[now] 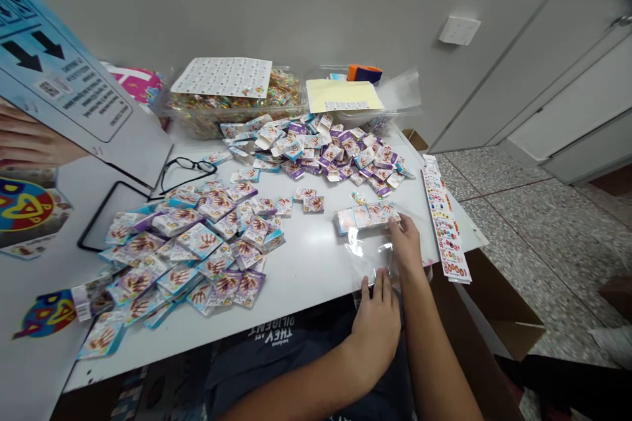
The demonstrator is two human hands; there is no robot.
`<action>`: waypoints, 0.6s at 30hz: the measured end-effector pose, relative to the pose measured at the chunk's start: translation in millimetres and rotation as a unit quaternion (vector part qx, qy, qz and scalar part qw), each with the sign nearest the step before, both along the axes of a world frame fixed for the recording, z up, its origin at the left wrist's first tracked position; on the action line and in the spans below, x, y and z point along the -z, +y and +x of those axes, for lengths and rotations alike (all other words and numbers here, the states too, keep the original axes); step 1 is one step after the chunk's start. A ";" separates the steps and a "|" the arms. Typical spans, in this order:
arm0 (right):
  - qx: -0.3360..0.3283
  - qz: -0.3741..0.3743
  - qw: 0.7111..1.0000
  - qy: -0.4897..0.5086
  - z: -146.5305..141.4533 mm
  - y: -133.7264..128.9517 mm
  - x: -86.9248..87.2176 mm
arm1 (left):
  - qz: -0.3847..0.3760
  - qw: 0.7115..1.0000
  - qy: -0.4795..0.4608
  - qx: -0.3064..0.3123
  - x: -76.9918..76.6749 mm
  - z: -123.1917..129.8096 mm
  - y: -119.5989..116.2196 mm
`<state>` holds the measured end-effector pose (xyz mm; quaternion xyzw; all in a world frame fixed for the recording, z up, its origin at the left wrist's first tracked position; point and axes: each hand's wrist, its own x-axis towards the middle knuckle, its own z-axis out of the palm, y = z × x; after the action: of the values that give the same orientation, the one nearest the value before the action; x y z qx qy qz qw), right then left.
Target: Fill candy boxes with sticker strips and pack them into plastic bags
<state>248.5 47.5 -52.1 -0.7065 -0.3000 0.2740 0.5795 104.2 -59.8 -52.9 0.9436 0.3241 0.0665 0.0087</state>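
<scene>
A row of several small boxes (368, 215) with hand pictures lies inside a clear plastic bag (363, 251) near the table's front edge. At the right end of this row is my right hand (409, 243), its fingers closed on the bag and the end box. My left hand (378, 319) rests lower down, fingers stretched out flat over the loose end of the bag. Left of the bag lies a large pile of blue and purple small boxes (197, 240). Behind it spreads a second heap of similar boxes (340, 151), some with open flaps.
Clear tubs stand against the wall, one with colourful packets (284, 92), the other under a yellow sheet (343, 93). Black glasses (187, 164) lie by a large printed box (64, 66) at left. Sticker sheets (444, 223) overhang the right edge, above a cardboard box (513, 309).
</scene>
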 end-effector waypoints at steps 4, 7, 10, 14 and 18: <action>-0.049 0.013 0.998 0.036 -7.5 -8.7 0.7 | 0.008 1.000 -0.003 -0.008 0.7 -5.4 -0.5; -0.094 0.029 0.994 0.037 -6.6 -13.8 0.6 | 0.003 1.000 -0.003 -0.012 1.9 -6.4 -0.8; -0.095 0.015 0.995 0.005 -4.1 -11.7 2.8 | -0.002 1.000 -0.002 -0.014 2.5 -6.4 -0.5; -0.055 -0.005 0.998 -0.024 -3.6 -3.3 5.5 | -0.003 1.000 -0.006 -0.010 1.7 -6.7 0.4; -0.026 -0.015 0.999 -0.039 -7.4 -1.9 5.3 | -0.010 1.000 -0.005 -0.005 0.0 -7.6 1.2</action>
<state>241.1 45.6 -57.4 -0.7171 -0.3366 0.2653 0.5496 96.6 -58.6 -52.9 0.9417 0.3290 0.0679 0.0198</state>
